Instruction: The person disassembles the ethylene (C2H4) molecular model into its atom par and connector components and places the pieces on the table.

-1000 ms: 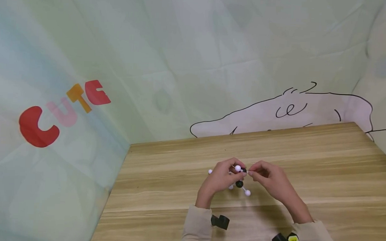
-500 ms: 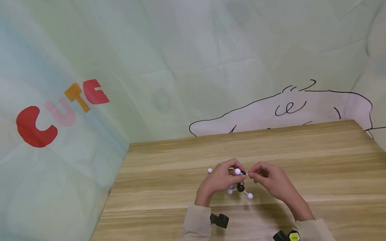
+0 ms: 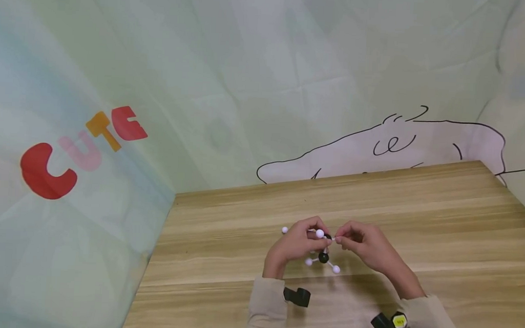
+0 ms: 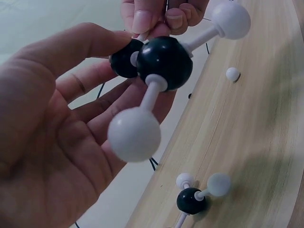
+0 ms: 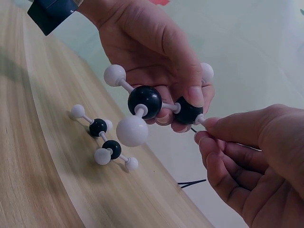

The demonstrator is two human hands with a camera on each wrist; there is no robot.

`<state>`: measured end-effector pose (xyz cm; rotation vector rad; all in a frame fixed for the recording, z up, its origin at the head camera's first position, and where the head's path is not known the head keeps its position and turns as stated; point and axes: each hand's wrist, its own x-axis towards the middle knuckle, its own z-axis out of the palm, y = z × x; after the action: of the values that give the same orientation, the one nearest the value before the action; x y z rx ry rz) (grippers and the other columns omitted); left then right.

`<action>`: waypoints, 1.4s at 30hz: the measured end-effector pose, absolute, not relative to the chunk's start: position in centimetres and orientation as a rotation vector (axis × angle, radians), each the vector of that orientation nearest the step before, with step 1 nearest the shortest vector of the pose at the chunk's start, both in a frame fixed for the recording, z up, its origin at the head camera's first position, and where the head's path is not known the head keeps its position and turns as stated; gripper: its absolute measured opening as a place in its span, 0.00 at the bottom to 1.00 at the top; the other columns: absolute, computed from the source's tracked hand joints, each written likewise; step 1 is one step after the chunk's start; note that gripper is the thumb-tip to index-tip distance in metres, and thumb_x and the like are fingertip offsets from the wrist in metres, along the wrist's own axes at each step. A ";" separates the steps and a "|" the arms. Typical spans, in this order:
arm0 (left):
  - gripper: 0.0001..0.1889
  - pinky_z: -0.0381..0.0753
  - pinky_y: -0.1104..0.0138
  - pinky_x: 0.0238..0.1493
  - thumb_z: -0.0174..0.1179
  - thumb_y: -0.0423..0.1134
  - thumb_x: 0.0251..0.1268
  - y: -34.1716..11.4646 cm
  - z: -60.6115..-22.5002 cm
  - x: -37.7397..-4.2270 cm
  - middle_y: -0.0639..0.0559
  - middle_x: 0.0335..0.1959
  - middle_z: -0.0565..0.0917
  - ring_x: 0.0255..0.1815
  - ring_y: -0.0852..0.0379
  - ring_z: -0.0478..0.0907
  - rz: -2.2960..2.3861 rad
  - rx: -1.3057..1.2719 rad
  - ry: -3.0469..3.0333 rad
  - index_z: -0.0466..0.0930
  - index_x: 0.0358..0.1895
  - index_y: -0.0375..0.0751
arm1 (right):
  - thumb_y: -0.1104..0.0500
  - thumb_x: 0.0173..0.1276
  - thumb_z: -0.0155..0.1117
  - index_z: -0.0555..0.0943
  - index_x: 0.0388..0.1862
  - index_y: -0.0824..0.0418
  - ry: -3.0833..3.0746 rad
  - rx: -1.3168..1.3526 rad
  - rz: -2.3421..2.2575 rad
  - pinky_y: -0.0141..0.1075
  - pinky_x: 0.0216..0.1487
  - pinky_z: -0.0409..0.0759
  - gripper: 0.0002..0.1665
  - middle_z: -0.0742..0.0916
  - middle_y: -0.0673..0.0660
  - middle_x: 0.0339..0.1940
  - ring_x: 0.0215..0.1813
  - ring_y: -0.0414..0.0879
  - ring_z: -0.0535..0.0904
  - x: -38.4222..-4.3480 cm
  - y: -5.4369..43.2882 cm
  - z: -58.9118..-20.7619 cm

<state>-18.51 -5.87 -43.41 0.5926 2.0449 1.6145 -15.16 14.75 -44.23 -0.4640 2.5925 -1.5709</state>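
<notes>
A ball-and-stick molecule model (image 5: 145,102), with two black balls joined by a white stick and white balls on side sticks, is held above the table. My left hand (image 3: 296,244) grips one black ball (image 5: 186,112) between thumb and fingers. The second black ball and its white balls stick out past the left hand's fingers. At the gripped ball, my right hand (image 3: 366,244) pinches a short white stick (image 5: 201,118) between thumb and forefinger. The right fingertips cover the stick's outer end.
A second molecule model (image 5: 111,149) of black and white balls lies on the wooden table (image 3: 225,221) below the hands. In the left wrist view a white ball (image 4: 232,74) rests on the wood. A printed cloth (image 3: 248,85) hangs behind the table.
The held model has tipped a little, its free black ball moving towards me. Both hands have shifted slightly left and keep their grips on the model and the stick.
</notes>
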 end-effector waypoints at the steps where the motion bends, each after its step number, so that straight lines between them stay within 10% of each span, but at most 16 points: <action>1: 0.08 0.84 0.66 0.39 0.62 0.30 0.62 -5.9 -43.4 -18.5 0.48 0.36 0.82 0.36 0.57 0.84 1.609 0.601 2.049 0.74 0.41 0.34 | 0.58 0.66 0.65 0.82 0.38 0.59 2.591 -0.469 -1.570 0.32 0.35 0.78 0.06 0.85 0.55 0.30 0.33 0.45 0.80 -15.1 14.8 -44.2; 31: 0.07 0.81 0.68 0.38 0.62 0.31 0.61 -7.4 -42.6 -18.9 0.49 0.34 0.81 0.31 0.62 0.81 1.507 0.574 2.202 0.75 0.40 0.35 | 0.57 0.66 0.65 0.81 0.37 0.60 2.604 -0.346 -1.591 0.32 0.36 0.79 0.07 0.85 0.55 0.34 0.34 0.41 0.79 -15.2 16.7 -44.4; 42: 0.12 0.81 0.64 0.41 0.63 0.35 0.63 -10.2 -41.5 -19.2 0.41 0.39 0.84 0.41 0.44 0.84 1.556 0.520 2.316 0.77 0.46 0.34 | 0.64 0.63 0.67 0.82 0.37 0.63 2.933 -0.191 -1.453 0.28 0.29 0.76 0.05 0.87 0.58 0.33 0.31 0.34 0.80 -15.6 20.5 -44.8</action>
<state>-19.19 -10.23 -41.48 0.5200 2.3161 1.5558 -15.65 20.49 -44.80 -0.1906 2.9330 -1.4533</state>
